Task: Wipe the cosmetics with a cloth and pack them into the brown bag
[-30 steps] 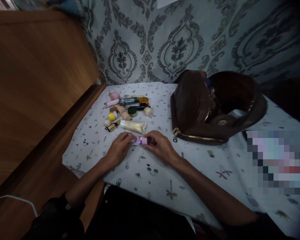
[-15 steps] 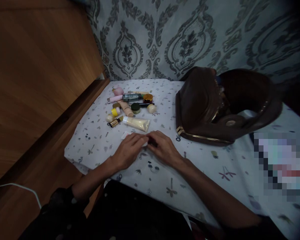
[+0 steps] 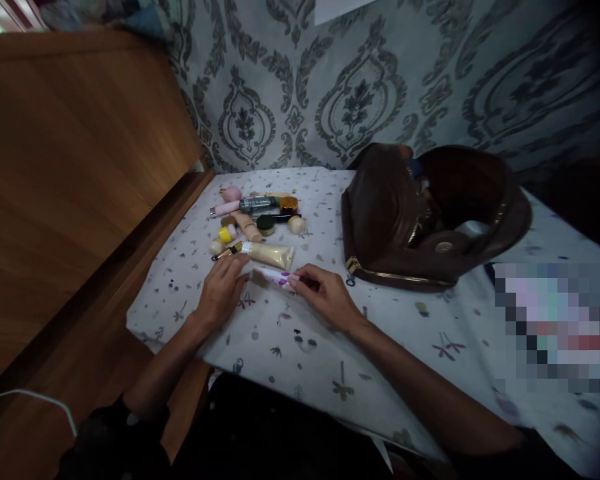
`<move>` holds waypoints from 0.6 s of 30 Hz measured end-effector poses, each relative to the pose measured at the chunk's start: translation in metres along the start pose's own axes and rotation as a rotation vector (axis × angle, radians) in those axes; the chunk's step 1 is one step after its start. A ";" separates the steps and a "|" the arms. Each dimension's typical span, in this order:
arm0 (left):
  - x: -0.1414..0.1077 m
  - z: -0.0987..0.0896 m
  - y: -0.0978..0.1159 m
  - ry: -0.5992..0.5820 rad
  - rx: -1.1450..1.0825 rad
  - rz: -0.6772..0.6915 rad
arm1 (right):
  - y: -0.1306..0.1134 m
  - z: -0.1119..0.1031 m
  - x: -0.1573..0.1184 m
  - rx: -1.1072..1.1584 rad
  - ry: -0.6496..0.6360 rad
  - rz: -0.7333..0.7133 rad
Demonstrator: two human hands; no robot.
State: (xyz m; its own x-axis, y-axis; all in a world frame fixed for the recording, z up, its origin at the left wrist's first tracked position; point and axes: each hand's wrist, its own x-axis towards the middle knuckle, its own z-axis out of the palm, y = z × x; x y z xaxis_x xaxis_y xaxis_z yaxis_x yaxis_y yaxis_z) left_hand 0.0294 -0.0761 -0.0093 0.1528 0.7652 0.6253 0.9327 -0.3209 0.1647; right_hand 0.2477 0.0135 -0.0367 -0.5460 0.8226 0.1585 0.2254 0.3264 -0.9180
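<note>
Right hand (image 3: 325, 297): fingers pinch the purple-white tube (image 3: 277, 276) at its ten o'clock
Left hand (image 3: 221, 293): fingers bent; whether gripping anything, cannot tell
Cream tube (image 3: 270, 255): left hand's two o'clock
Brown bag (image 3: 380, 220): right hand's two o'clock

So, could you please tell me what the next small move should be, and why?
I would probably let the right hand settle the purple-and-white item on the printed cloth just in front of the cream tube: that hand pinches one end, the left hand appears to be off it, and the cream tube lies flat right beside that spot.
</note>
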 end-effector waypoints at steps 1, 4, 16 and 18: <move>0.003 0.002 0.006 0.035 -0.027 0.012 | -0.001 0.001 0.000 0.059 0.013 0.033; 0.008 0.012 0.028 0.059 -0.099 0.096 | -0.003 0.004 -0.001 0.320 -0.002 0.154; 0.022 0.022 0.038 0.142 -0.164 0.112 | -0.012 0.006 -0.002 1.031 -0.013 0.422; 0.031 0.018 0.030 0.197 -0.179 -0.030 | -0.012 0.005 -0.003 1.046 -0.035 0.418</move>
State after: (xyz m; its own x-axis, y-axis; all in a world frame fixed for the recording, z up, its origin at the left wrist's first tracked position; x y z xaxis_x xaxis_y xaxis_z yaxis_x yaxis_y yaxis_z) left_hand 0.0686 -0.0518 0.0011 0.0434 0.6580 0.7518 0.8607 -0.4067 0.3063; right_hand 0.2424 0.0052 -0.0276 -0.6125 0.7569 -0.2280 -0.3821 -0.5359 -0.7528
